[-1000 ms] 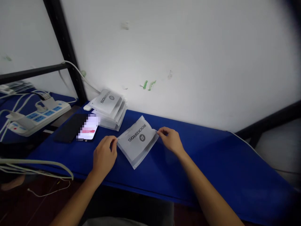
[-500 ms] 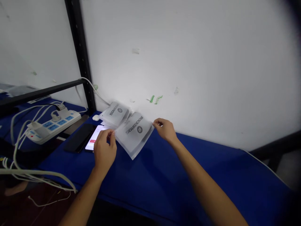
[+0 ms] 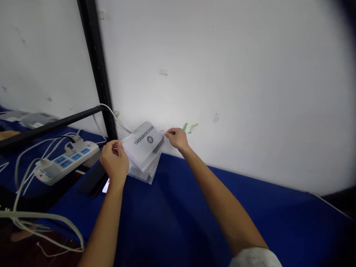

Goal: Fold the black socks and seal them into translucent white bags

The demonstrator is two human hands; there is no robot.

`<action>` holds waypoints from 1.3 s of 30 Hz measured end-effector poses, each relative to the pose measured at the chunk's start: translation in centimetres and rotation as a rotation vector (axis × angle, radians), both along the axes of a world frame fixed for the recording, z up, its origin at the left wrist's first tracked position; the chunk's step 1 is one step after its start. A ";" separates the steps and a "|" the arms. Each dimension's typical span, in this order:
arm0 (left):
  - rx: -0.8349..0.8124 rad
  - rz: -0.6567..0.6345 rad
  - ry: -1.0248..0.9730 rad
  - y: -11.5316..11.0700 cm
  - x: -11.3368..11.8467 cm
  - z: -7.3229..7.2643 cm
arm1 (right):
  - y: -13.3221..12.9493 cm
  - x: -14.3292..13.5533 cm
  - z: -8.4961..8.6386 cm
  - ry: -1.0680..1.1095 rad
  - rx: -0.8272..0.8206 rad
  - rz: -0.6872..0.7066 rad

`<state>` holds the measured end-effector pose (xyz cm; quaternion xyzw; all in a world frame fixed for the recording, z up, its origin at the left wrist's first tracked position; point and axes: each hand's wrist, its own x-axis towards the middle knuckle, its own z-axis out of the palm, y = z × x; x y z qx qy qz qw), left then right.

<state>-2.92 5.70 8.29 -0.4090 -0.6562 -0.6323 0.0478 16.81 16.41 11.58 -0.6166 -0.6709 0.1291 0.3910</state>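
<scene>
A frosted, whitish plastic bag (image 3: pixel 141 146) printed "ROCKBROS" is stretched between my two hands. My left hand (image 3: pixel 114 161) is closed in a pinch at its left corner. At the right corner, the fingertips of my right hand (image 3: pixel 177 138) pinch the edge near the wall. Beneath it lie more see-through bags (image 3: pixel 148 177) on the blue table (image 3: pixel 178 207), partly covered. A phone with a lit screen (image 3: pixel 106 186) shows beside my left wrist, mostly hidden by it. A black phone-like slab (image 3: pixel 93 178) lies to its left.
A white power strip (image 3: pixel 66 163) with plugs and cables stands at the left. A black metal frame post (image 3: pixel 97 66) and crossbar rise behind it. The white wall (image 3: pixel 236 92) closes off the back. Part of another person's hand (image 3: pixel 9 135) shows at the far left.
Both hands have moved left and the held bag has gone with them, over the other bags. It now covers the bag that lay at the back left. The camera view has shifted slightly.
</scene>
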 end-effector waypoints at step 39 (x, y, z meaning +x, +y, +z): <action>-0.036 0.084 -0.039 2.4 0.0 -3.3 | 3.7 -4.5 -4.9 -0.083 0.159 -0.011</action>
